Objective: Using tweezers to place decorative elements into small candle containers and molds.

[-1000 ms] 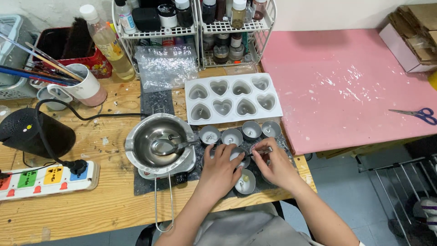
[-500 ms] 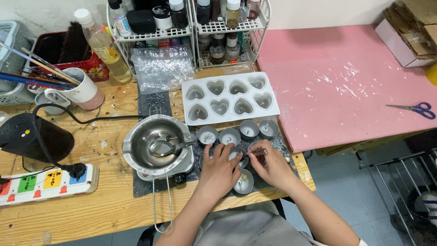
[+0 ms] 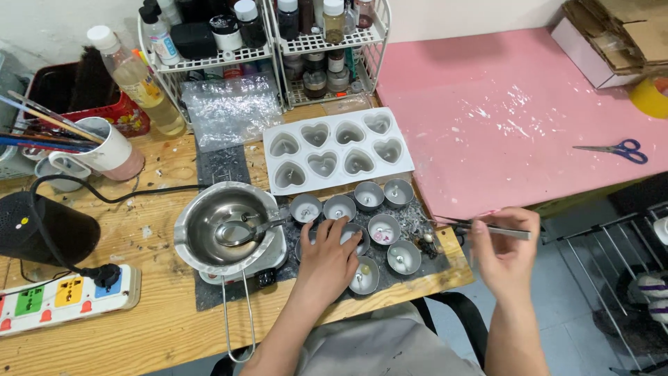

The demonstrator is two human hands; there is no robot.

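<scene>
Two hands are occupied: the left hand [image 3: 332, 257] lies open-fingered over a small metal tealight cup [image 3: 350, 238], best kept steadied, while tweezers [image 3: 487, 228] stay pinched in the right hand [image 3: 506, 256] off the table's edge.

Blue-handled scissors [image 3: 612, 150] lie on the pink board [image 3: 487, 90], well apart from the power strip [image 3: 62, 299].

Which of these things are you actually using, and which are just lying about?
In use: left hand on small metal cups; right hand holding tweezers; melting pot and spoon beside the cups.

Lying about: heart mould, scissors, brush mug, power strip, bottle rack.
</scene>
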